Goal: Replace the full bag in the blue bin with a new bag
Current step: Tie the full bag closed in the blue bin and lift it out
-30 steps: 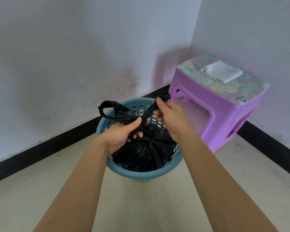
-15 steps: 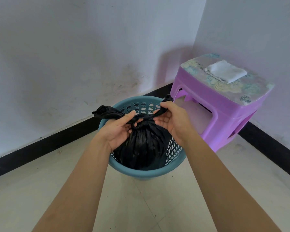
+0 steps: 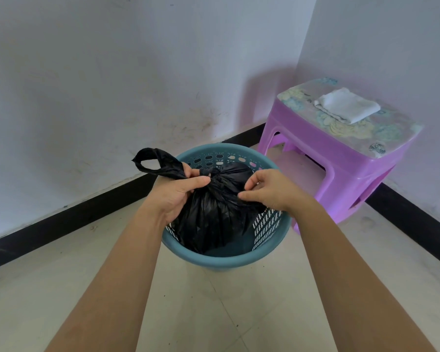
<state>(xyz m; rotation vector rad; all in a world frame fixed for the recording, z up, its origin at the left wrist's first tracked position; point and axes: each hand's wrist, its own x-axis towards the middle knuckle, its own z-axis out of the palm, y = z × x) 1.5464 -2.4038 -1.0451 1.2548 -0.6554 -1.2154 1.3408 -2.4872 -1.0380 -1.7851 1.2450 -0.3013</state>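
Note:
A full black bag (image 3: 214,214) stands inside the blue perforated bin (image 3: 226,260) on the floor, its top gathered into a knot. My left hand (image 3: 174,193) grips one black handle loop, which sticks out to the upper left. My right hand (image 3: 269,190) pinches the bag's plastic on the right side of the knot with thumb and fingers. A folded white bag or cloth (image 3: 347,105) lies on the purple stool (image 3: 341,158) to the right of the bin.
The bin sits in a room corner. White walls with a black skirting board run behind and to the right. The purple stool stands close to the bin's right side. Pale floor tiles spread in front.
The two handles were pulled apart and the knot drew tight. My right hand let go of its handle and moved down to the bag's right side. The left handle loop now sticks up.

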